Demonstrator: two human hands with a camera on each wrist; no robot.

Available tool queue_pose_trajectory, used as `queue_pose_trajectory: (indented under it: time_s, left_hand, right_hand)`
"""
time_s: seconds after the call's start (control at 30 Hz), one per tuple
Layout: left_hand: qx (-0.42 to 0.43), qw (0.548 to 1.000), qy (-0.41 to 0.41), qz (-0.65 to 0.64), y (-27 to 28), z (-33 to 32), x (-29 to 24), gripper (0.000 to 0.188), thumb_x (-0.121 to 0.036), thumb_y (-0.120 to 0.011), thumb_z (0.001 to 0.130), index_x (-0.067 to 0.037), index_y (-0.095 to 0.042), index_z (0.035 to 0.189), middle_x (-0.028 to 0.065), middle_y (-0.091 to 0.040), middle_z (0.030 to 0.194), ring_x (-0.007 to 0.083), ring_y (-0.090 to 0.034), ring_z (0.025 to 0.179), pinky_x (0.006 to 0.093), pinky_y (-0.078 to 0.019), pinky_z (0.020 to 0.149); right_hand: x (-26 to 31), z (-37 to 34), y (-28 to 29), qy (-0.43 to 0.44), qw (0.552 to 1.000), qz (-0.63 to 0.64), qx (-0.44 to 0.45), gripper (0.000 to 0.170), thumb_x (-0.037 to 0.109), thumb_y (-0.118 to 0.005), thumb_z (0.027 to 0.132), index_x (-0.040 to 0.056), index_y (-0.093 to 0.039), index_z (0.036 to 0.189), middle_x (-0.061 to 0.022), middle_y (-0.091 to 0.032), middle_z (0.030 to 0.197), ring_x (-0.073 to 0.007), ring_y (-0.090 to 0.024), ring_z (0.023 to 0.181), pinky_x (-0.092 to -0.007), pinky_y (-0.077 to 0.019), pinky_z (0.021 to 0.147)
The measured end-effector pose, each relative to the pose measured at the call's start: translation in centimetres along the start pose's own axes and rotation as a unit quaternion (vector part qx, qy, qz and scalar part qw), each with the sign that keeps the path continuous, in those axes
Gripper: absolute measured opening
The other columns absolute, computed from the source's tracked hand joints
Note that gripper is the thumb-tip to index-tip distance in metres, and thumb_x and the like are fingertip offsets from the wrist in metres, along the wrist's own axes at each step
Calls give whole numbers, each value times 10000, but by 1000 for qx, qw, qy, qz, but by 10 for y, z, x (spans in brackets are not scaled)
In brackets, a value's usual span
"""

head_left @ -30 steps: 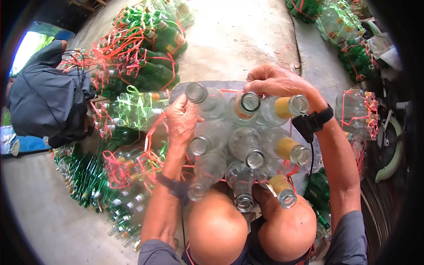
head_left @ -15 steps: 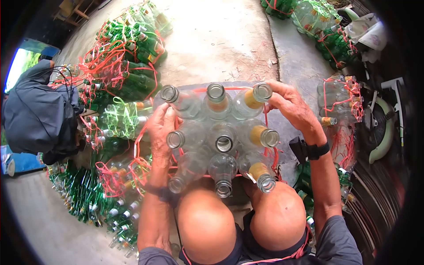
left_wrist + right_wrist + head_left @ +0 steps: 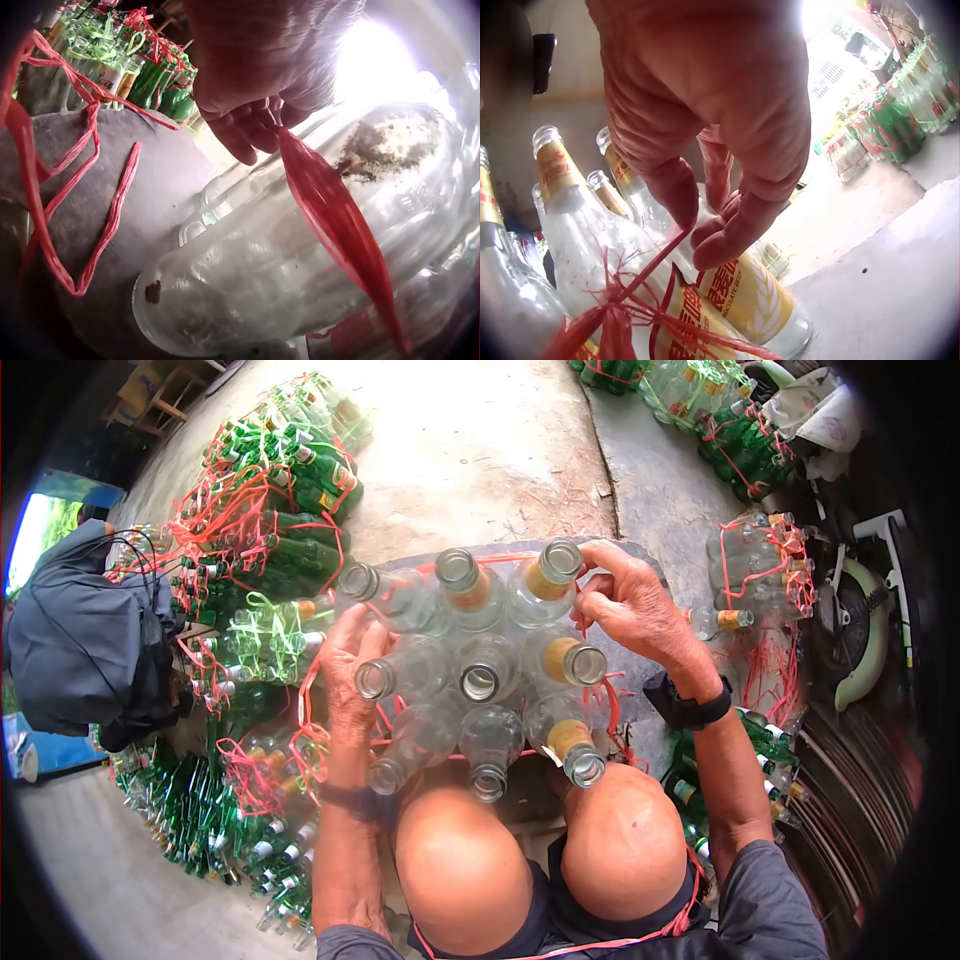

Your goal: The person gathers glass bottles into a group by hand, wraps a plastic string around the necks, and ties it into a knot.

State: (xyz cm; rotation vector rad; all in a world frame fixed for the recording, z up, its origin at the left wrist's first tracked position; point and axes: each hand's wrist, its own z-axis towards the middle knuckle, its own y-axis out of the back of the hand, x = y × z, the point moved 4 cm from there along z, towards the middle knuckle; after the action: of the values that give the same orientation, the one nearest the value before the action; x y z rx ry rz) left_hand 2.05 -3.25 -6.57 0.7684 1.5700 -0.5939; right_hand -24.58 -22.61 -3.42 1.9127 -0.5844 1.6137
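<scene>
Several clear glass bottles (image 3: 490, 730) stand upright in a tight block before my knees, some with yellow labels (image 3: 769, 300). Red plastic strapping (image 3: 330, 217) runs round them. At the block's left side, my left hand (image 3: 352, 660) has its fingers curled on the strap, which stretches taut from them along a bottle (image 3: 225, 292). By the far right bottle (image 3: 545, 575), my right hand (image 3: 640, 605) pinches a red strand (image 3: 656, 266) between thumb and fingers. That strand leads to a frayed red knot (image 3: 613, 311) against the bottles.
The bottles stand on a grey board (image 3: 640, 650). Tied bundles of green bottles (image 3: 300, 550) crowd the left side, with loose red strapping over them. Another clear bundle (image 3: 755, 570) stands at right, near a pale green curved part (image 3: 865, 650). A dark cloth-covered shape (image 3: 90, 630) stands far left.
My right hand has moved from behind the far row to the far right bottle's side. My left hand stays at the block's left. The head view has shifted, so the bottles appear further left.
</scene>
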Motion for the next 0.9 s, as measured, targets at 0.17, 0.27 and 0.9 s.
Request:
queue_pose_trajectory:
  time_s: [0.17,0.27,0.9]
  left_hand:
    - [28,1000,0,-3,2,3,2,299,-114,-612,1017,-11,-689,1287,-17,-680,913,47,-569,731,221,-477,659]
    - [30,999,-27,24,4,5,10,278,-127,-615,1022,-16,-699,1262,-32,-679,938,31,-543,727,211,-460,658]
    - [16,999,-37,28,9,17,51,306,-61,-679,993,-3,-673,1294,-48,-685,883,27,-546,716,205,-452,649]
  right_hand:
    - [-17,8,-5,24,998,-46,-40,298,-54,-547,873,-10,-642,1153,-106,-663,1046,-122,-671,731,-288,-564,629]
    - [-48,12,-9,-8,999,-12,-45,250,-48,-525,903,-14,-626,1130,-88,-658,976,-123,-662,700,-289,-559,591]
    - [-54,9,-14,0,999,-27,-43,268,-30,-523,943,-20,-643,1182,-74,-689,966,-105,-659,690,-276,-553,618]
